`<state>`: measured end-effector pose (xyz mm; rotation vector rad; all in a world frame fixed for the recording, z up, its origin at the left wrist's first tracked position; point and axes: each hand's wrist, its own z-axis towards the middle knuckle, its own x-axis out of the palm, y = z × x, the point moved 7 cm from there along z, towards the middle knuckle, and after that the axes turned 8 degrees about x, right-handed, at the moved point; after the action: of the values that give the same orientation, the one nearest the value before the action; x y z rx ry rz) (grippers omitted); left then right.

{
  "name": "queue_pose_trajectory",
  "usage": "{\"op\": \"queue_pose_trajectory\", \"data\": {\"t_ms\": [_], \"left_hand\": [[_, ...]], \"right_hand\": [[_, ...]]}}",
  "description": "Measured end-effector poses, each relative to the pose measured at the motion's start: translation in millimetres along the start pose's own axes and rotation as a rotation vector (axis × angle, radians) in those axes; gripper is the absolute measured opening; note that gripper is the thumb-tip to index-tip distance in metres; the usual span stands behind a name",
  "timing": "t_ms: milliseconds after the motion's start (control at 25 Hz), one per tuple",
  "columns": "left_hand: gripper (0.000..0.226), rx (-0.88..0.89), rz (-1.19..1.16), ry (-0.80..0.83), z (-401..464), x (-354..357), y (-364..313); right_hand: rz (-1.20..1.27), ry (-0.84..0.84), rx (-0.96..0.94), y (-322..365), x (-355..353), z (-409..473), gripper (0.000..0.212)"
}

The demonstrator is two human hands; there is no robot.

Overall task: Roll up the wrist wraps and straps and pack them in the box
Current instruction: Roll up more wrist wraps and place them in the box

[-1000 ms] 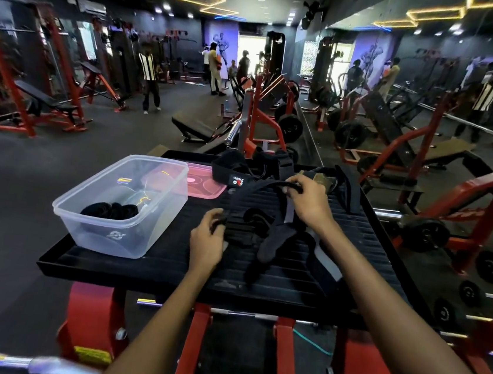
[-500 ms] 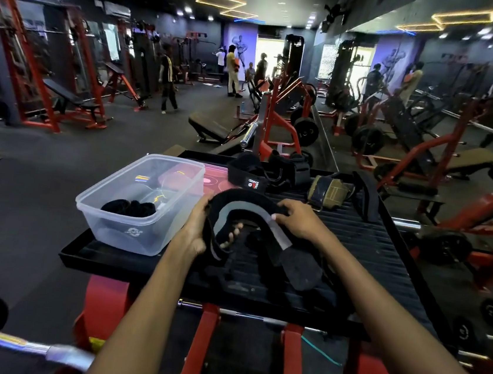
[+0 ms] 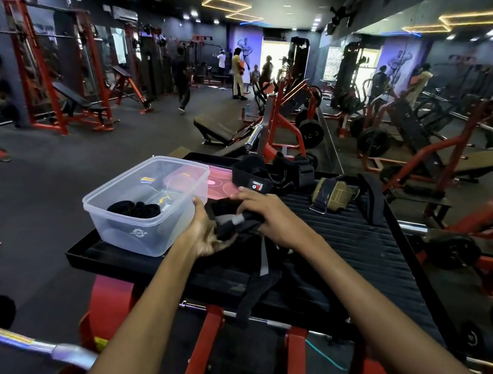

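The black wrist wrap (image 3: 251,172) at the back of the table has a small white label, but its words are too blurry to read. The clear box (image 3: 144,206) has a pale logo with no letters I can read.

Both forearms reach forward, converging at centre. Left hand (image 3: 203,231): palm turned up, fingers curled, thumb pointing away. Right hand (image 3: 269,217): palm down, fingers curled over and gripping (knuckles up, fingertips hidden). Hands close together, right slightly farther out than left
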<state>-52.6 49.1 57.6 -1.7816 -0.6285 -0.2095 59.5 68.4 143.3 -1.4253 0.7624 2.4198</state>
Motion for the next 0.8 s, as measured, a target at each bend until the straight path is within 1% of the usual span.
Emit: {"op": "queue_pose_trajectory", "data": {"t_ms": [40,80,160,200,240,280,320,400,480,560,600,640,680,720,760,800], "left_hand": [[0.095,0.06,0.087,-0.013,1.8,-4.9,-1.0],[0.086,0.172,0.196,-0.034,3.4,-8.0,-4.6],[0.051,0.538,0.415,-0.069,-1.4,-5.7,-20.9],[0.033,0.7,0.467,-0.054,-8.9,1.4,-27.3],[0.018,0.794,0.49,-0.023,-14.0,7.3,-29.5],[0.012,0.835,0.505,-0.005,-16.9,10.5,-30.0],[0.013,0.852,0.498,-0.006,-15.9,9.6,-30.1],[0.013,0.858,0.477,-0.04,-10.9,5.2,-30.3],[0.015,0.848,0.487,-0.038,-4.9,6.0,-28.4],[0.011,0.838,0.459,-0.035,2.2,4.9,-24.5],[0.009,0.84,0.421,-0.062,4.9,1.6,-22.9],[0.007,0.837,0.367,-0.108,8.6,-5.3,-20.4],[0.008,0.831,0.324,-0.161,11.4,-12.2,-17.9],[0.011,0.83,0.298,-0.205,13.9,-18.9,-14.8],[0.013,0.828,0.286,-0.236,13.2,-22.0,-11.9],[0.014,0.822,0.275,-0.26,12.8,-23.5,-9.8]], "right_hand": [[0.096,-0.073,0.064,-7.3,-5.5,1.4,0.02],[0.172,-0.136,0.157,-16.4,-9.1,1.3,0.015],[0.264,-0.2,0.33,-35.4,-8.7,0.8,0.013],[0.3,-0.209,0.376,-41.4,-5.6,1.6,0.015],[0.346,-0.219,0.398,-43.9,-3.1,2.9,0.019],[0.414,-0.246,0.41,-45.8,-1.2,4.5,0.024],[0.501,-0.276,0.425,-48.2,1.2,5.8,0.027],[0.626,-0.291,0.433,-52.3,9.0,8.0,0.023],[0.63,-0.233,0.385,-52.0,17.4,9.1,0.02],[0.635,-0.149,0.33,-47.1,24.7,3.6,0.023],[0.67,-0.146,0.324,-46.4,25.1,-1.5,0.027],[0.706,-0.196,0.337,-48.7,22.3,-9.0,0.028],[0.7,-0.291,0.356,-54.8,17.8,-18.0,0.027],[0.625,-0.396,0.386,-62.8,12.6,-28.1,0.024],[0.516,-0.464,0.406,-71.1,8.3,-36.8,0.024],[0.422,-0.487,0.425,-78.9,4.4,-42.2,0.028]]}}
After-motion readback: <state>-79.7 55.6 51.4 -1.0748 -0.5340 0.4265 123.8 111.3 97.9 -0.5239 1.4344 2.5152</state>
